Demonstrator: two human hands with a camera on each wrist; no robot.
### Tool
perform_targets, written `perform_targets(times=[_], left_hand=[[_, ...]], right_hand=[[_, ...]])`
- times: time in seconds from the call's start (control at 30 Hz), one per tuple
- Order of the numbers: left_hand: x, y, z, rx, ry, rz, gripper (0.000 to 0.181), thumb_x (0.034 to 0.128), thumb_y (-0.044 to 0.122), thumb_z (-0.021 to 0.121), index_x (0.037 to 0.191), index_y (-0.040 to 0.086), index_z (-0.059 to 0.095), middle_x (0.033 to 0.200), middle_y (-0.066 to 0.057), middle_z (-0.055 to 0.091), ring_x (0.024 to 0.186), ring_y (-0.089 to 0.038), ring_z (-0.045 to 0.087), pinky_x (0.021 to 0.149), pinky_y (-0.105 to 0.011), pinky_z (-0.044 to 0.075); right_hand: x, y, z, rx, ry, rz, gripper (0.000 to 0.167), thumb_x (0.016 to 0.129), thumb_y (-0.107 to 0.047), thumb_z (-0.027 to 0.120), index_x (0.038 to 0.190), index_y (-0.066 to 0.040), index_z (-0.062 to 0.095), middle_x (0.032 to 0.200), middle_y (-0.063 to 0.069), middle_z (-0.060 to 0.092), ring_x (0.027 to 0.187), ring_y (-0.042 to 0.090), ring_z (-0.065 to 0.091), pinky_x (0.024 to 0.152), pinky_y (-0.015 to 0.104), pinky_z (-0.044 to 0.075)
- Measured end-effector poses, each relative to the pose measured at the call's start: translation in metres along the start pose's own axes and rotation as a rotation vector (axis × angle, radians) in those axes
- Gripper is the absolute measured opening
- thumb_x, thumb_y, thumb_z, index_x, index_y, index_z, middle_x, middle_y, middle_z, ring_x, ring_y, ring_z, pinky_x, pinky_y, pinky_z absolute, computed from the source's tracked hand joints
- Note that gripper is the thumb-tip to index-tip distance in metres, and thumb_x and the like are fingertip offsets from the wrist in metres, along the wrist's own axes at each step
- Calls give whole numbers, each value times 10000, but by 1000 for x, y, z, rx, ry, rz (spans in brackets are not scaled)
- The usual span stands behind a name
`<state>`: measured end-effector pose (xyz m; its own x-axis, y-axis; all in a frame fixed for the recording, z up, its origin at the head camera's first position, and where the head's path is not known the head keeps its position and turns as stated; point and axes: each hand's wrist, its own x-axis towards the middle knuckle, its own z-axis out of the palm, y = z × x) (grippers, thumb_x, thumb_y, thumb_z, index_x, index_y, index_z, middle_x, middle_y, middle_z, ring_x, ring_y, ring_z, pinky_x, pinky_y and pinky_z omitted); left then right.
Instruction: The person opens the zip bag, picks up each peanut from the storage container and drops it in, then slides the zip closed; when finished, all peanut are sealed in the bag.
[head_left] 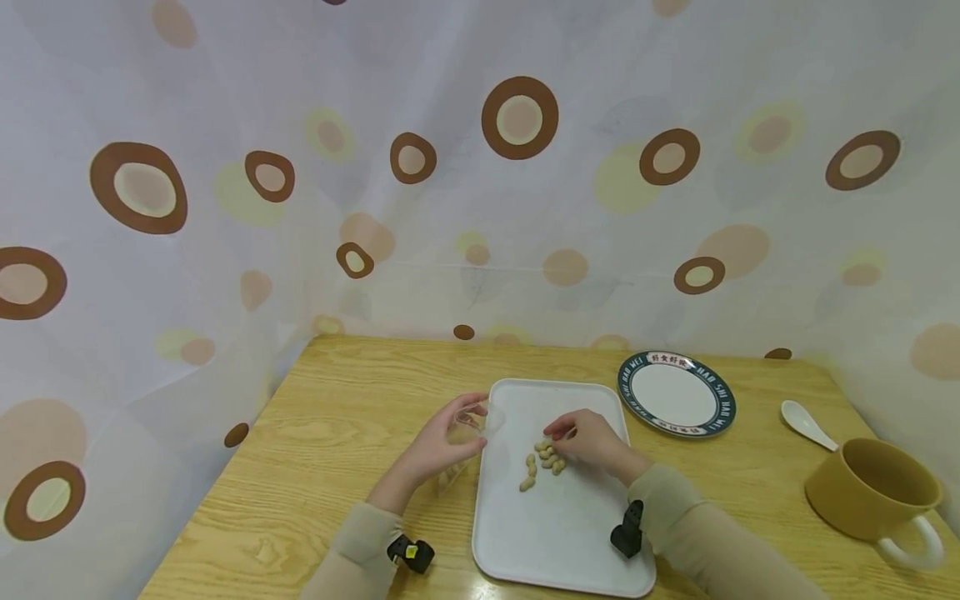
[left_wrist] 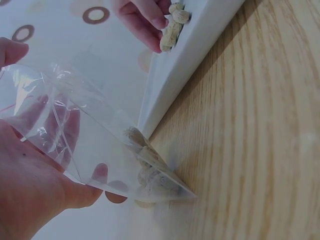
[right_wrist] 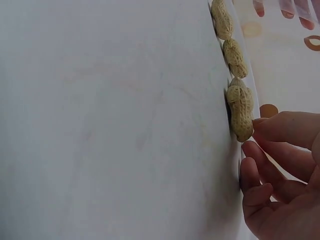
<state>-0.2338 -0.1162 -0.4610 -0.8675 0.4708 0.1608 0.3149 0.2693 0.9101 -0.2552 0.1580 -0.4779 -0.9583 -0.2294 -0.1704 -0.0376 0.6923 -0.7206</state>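
My left hand (head_left: 450, 433) holds a clear plastic bag (left_wrist: 85, 130) by its upper part, with fingers spread around it. Several peanuts (left_wrist: 150, 170) lie in the bag's lower corner, which reaches down to the wood beside the white tray (head_left: 558, 533). My right hand (head_left: 588, 442) is low over the tray. Its thumb and fingertips close around the near end of a peanut (right_wrist: 241, 110), partly out of sight behind it. More peanuts (head_left: 528, 482) lie loose on the tray just left of this hand.
A plate with a dark green rim (head_left: 717, 429) stands beyond the tray's right corner. Farther right are a white spoon (head_left: 806, 425) and a yellow mug (head_left: 851, 504) with a white handle. Patterned curtain (head_left: 450, 250) encloses the wooden table (head_left: 360, 392) at the back and sides.
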Motion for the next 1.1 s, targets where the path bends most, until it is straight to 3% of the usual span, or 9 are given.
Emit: perform_targets(times=[0.4, 1.1], left_hand=[[-1, 0, 1, -8, -5, -2, 635, 907, 97, 662, 1481, 37, 397, 1334, -251, 528, 1179, -381, 525, 1065, -626, 355], [-1, -2, 0, -16, -7, 7, 630, 911, 80, 657, 1484, 45, 397, 1340, -248, 527, 1186, -396, 523, 1068, -620, 358]], right_hand=[[0, 2, 4, -35, 14, -5, 141, 847, -57, 703, 969, -90, 768, 879, 7, 676, 757, 149, 539, 618, 260, 460], [0, -3, 3, -15, 9, 13, 92, 840, -33, 707, 917, -80, 722, 828, 15, 646, 758, 151, 553, 673, 257, 479]])
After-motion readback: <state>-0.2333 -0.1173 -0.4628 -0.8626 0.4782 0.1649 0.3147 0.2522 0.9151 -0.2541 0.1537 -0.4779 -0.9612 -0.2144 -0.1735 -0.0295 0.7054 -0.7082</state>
